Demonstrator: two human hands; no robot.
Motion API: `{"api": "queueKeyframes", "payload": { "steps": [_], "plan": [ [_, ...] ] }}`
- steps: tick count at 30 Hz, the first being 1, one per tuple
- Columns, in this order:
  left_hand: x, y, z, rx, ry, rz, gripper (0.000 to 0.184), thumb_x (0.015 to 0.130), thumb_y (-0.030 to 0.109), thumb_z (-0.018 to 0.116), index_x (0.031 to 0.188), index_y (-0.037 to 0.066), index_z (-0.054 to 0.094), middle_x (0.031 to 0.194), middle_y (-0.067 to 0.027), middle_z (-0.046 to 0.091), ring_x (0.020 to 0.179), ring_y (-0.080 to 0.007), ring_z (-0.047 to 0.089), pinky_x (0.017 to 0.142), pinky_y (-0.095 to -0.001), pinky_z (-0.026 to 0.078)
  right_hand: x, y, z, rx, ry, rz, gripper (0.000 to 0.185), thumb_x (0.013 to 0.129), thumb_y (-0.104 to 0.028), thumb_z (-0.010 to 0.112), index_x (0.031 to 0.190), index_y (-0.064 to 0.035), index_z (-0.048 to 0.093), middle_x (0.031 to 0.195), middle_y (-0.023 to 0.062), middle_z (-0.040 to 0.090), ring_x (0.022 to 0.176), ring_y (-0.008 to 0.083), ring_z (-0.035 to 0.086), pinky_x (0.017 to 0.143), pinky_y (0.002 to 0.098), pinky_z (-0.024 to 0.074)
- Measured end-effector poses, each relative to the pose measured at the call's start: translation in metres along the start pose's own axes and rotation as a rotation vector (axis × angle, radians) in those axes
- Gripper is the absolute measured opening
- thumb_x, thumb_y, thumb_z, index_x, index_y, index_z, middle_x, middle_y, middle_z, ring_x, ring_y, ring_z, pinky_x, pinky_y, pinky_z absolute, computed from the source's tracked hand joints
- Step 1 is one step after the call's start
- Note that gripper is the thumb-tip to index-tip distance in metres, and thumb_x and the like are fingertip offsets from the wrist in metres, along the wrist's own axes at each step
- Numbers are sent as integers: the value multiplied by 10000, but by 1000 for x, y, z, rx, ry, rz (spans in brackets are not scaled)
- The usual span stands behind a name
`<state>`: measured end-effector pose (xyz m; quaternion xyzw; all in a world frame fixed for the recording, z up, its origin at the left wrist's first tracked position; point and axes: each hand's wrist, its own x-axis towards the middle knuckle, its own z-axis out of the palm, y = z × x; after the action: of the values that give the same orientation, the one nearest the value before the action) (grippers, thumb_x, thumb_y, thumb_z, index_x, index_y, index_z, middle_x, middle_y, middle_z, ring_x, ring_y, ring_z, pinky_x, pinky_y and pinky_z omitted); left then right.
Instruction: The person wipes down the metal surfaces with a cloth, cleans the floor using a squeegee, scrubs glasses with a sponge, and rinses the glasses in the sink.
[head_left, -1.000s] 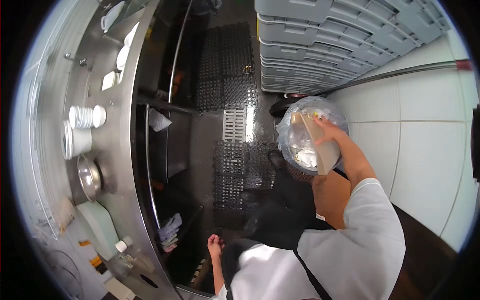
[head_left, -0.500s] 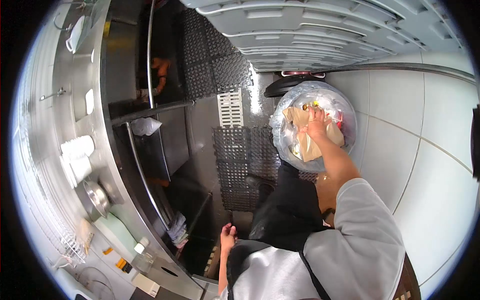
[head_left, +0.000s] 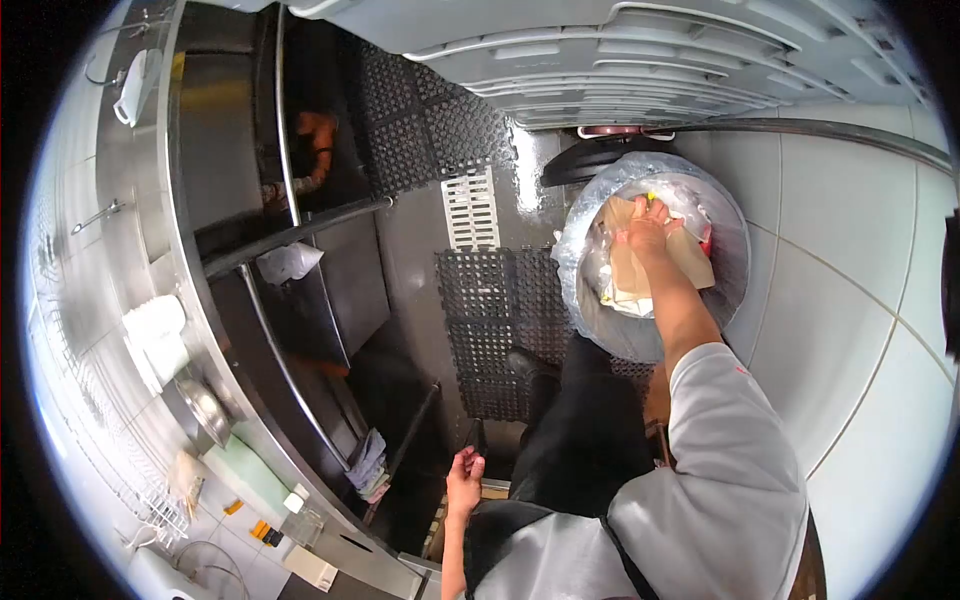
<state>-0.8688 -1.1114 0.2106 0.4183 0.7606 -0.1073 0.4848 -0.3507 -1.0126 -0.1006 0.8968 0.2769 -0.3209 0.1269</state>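
Rubbish bin (head_left: 738,290) sits between two and three o'clock, lined with a pale plastic bag (head_left: 592,325) folded out over its rim, and the right hand (head_left: 648,228) is in over the top of it! That hand lies on a piece of brown paper (head_left: 630,277), fingers bent and slightly spread across its upper part; whether they grip or merely press, I cannot tell. The paper lies inside the bin on crumpled clear plastic (head_left: 692,197), with a red scrap (head_left: 706,240) just beside its edge, on the three o'clock side.

Down at six o'clock, the left hand (head_left: 465,485) is well apart from all that: half unfurled, fingers loosely curled, holding nothing that shows. A bunched cloth (head_left: 370,465) hangs near it, at seven. Grey crates (head_left: 640,60) loom at one o'clock, a white drain grate (head_left: 470,208) lies at twelve, and a metal bowl (head_left: 203,408) stands between eight and nine.
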Motion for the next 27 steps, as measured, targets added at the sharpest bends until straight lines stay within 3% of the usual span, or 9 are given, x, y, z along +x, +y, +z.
{"api": "queueKeyframes", "payload": {
  "steps": [4, 7, 12, 13, 16, 18, 23, 24, 27],
  "plan": [
    [-6, -39, -14, 3, 40, -112, 386, 925, 208, 658, 1238, 7, 556, 1036, -90, 667, 949, -148, 617, 870, -295, 493, -58, 13, 1, 68, 373, -136, 933, 648, -346, 817, 1428, -206, 325, 1300, 175, 408, 1285, 350, 338, 1076, 711, 111],
    [3, -82, -20, -245, 12, -81, 374, 922, 187, 663, 1238, 24, 550, 902, -33, 623, 791, -104, 570, 704, -259, 485, -107, 38, 1, 151, 519, -284, 897, 676, -268, 804, 1440, -162, 345, 1285, 189, 433, 1265, 368, 357, 1123, 629, 123],
    [3, -58, -20, -331, -19, -79, 346, 934, 160, 638, 1234, 27, 529, 859, -3, 586, 686, -77, 511, 584, -236, 428, -140, 97, -15, 428, 374, -442, 819, 714, -215, 778, 1413, -59, 383, 1349, 264, 435, 1276, 425, 403, 1106, 541, 270],
    [3, -51, -18, -318, -11, -82, 341, 937, 156, 632, 1232, 24, 525, 859, -1, 585, 676, -75, 507, 573, -235, 423, -142, 98, -34, 524, 390, -466, 812, 724, -216, 768, 1415, -45, 378, 1358, 283, 439, 1270, 438, 420, 1090, 538, 303],
    [6, -46, -17, -304, -50, -38, 346, 940, 156, 624, 1239, 18, 518, 844, 2, 575, 661, -75, 499, 567, -230, 417, -105, 121, -145, 1081, 552, -44, 740, 842, -319, 727, 1394, 34, 383, 1358, 230, 497, 1250, 320, 499, 1032, 417, 399],
    [8, -47, -16, -317, -60, -10, 350, 939, 160, 626, 1241, 20, 517, 840, 4, 572, 660, -75, 498, 567, -227, 415, -87, 138, -240, 1418, 684, -186, 720, 891, -319, 695, 1428, 19, 355, 1340, 145, 511, 1201, 237, 518, 1033, 336, 379],
    [15, -61, -15, -438, -31, 22, 354, 938, 160, 628, 1244, 23, 516, 834, 8, 565, 659, -72, 497, 565, -225, 414, -54, 127, -365, 1772, 619, -176, 374, 893, -298, 701, 1069, 3, 566, 1043, 66, 631, 1037, 165, 557, 968, 293, 378],
    [18, -71, -14, -452, -29, 36, 358, 936, 169, 631, 1244, 25, 521, 851, 8, 580, 674, -70, 505, 562, -227, 416, -57, 116, -370, 1752, 697, -112, 310, 903, -313, 690, 881, -31, 563, 909, 37, 641, 910, 139, 562, 871, 287, 408],
    [15, -92, -1, -492, 71, 23, 353, 932, 185, 639, 1235, 35, 538, 882, 8, 604, 698, -74, 521, 573, -239, 428, -62, 80, -354, 1570, 853, -239, 313, 916, -338, 674, 897, -38, 590, 879, 44, 628, 838, 135, 564, 774, 279, 424]
  ]
}}
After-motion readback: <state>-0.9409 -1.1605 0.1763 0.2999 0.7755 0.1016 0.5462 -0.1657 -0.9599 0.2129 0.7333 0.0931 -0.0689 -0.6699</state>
